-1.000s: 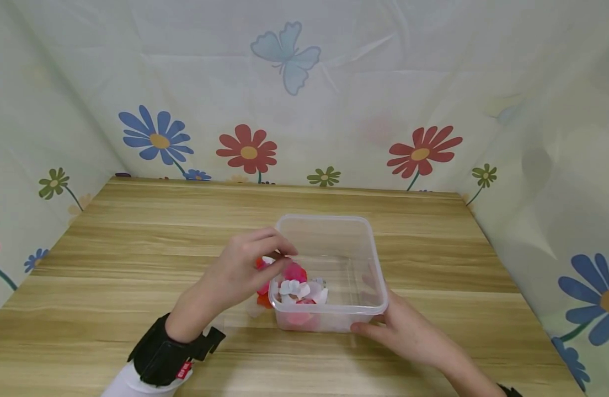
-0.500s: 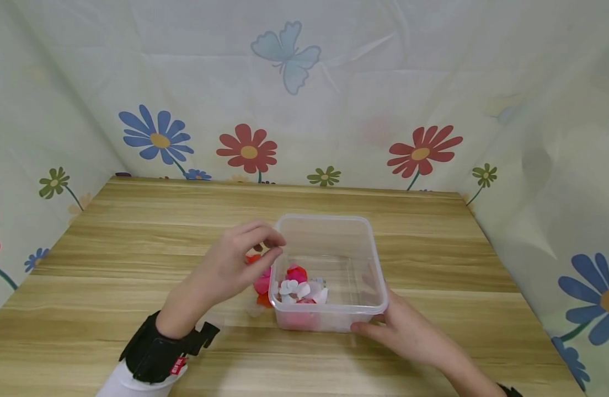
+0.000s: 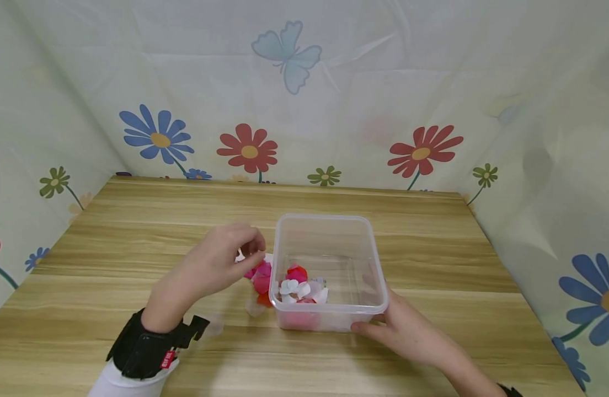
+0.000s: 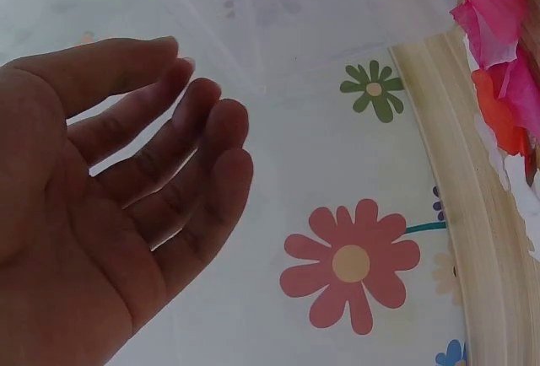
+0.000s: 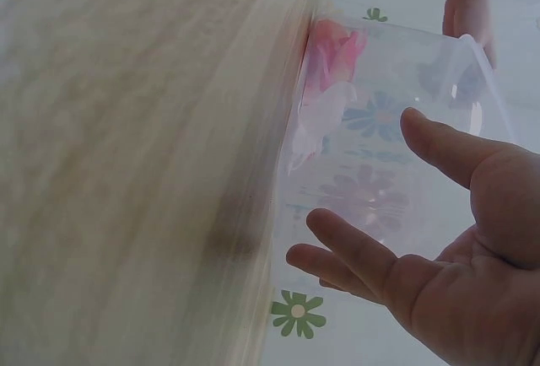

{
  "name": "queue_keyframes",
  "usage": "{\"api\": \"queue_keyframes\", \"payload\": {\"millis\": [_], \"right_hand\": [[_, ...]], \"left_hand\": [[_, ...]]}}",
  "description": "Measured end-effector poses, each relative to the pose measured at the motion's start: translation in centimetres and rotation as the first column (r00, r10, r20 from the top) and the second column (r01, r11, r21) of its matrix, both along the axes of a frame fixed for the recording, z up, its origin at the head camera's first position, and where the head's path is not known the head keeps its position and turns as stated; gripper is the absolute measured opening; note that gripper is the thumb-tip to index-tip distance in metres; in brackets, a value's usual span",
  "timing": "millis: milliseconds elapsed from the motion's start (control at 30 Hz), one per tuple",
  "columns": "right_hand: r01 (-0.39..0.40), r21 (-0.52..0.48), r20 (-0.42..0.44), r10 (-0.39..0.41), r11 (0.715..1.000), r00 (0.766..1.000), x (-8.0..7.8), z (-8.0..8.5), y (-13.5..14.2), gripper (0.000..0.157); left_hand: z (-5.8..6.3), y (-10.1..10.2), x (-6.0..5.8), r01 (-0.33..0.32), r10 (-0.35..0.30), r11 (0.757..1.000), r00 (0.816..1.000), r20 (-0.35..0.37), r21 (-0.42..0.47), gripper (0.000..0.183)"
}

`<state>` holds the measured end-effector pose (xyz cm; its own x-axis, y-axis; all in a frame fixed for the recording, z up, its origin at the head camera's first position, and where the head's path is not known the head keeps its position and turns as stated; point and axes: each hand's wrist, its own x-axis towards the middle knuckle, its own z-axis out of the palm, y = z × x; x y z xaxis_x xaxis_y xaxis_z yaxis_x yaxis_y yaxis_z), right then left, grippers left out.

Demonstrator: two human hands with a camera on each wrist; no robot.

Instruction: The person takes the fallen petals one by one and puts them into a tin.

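Note:
A clear plastic box (image 3: 329,309) stands upright and without a lid on the wooden table. Red and white petals (image 3: 295,288) lie inside it at the near left. Against its left wall, more pink, red and white petals (image 3: 262,279) sit in a small pile. My left hand (image 3: 207,264) hovers above and to the left of that pile. Its fingers bend loosely, and the left wrist view shows nothing in the palm (image 4: 76,239). My right hand (image 3: 409,328) rests at the box's near right corner, thumb along the front, with extended fingers (image 5: 354,252) by its right side.
A pale translucent piece (image 3: 214,325) lies on the table (image 3: 384,364) near my left wrist. White cloth with printed flowers (image 3: 334,110) encloses the back and both sides of the table. Black straps (image 3: 143,344) circle my wrists.
My left hand has moved left, away from over the box, uncovering more of the petal pile. The box and my right hand stay in place.

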<state>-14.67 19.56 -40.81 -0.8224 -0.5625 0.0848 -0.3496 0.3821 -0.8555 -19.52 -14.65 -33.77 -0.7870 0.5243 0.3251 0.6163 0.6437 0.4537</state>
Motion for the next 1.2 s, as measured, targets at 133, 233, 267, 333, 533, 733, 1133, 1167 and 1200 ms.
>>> {"api": "queue_keyframes", "payload": {"millis": [133,233,267,333,533,733,1133,1167,1200], "right_hand": [[0.004,0.005,-0.002,-0.004,1.000,1.000,0.0,0.0,0.0,0.067],[0.007,0.007,-0.004,-0.007,1.000,1.000,0.0,0.0,0.0,0.067],[0.008,0.008,-0.005,-0.008,1.000,1.000,0.0,0.0,0.0,0.068],[0.010,0.010,-0.007,-0.010,1.000,1.000,0.0,0.0,0.0,0.069],[0.013,0.018,-0.014,-0.013,1.000,1.000,0.0,-0.1,0.0,0.068],[0.012,0.006,-0.002,-0.012,1.000,1.000,0.0,-0.1,0.0,0.069],[0.022,0.006,0.009,-0.022,1.000,1.000,-0.1,0.0,0.1,0.083],[0.023,0.009,0.009,-0.023,1.000,1.000,-0.1,0.0,0.1,0.083],[0.024,0.016,0.006,-0.024,1.000,1.000,-0.1,0.1,0.1,0.083]], "left_hand": [[-0.2,-0.3,0.0,-0.026,0.036,0.993,0.996,0.081,-0.118,0.012],[-0.5,-0.5,0.0,-0.053,0.097,0.973,0.977,0.188,-0.226,0.012],[-0.5,-0.5,0.0,-0.064,0.128,0.961,0.965,0.230,-0.270,0.013],[-0.6,-0.6,0.1,-0.075,0.190,0.933,0.933,0.304,-0.352,0.016],[-0.8,-0.9,0.3,-0.082,0.302,0.894,0.837,0.456,-0.441,0.027],[-1.2,-0.6,0.8,-0.084,0.358,0.867,0.790,0.498,-0.491,0.032],[-2.6,-0.5,0.5,-0.046,0.418,0.744,0.810,0.411,-0.666,0.043],[-2.7,-0.5,0.5,-0.047,0.423,0.741,0.807,0.412,-0.670,0.044],[-2.9,-0.5,0.4,-0.048,0.428,0.739,0.803,0.414,-0.672,0.045]]}}
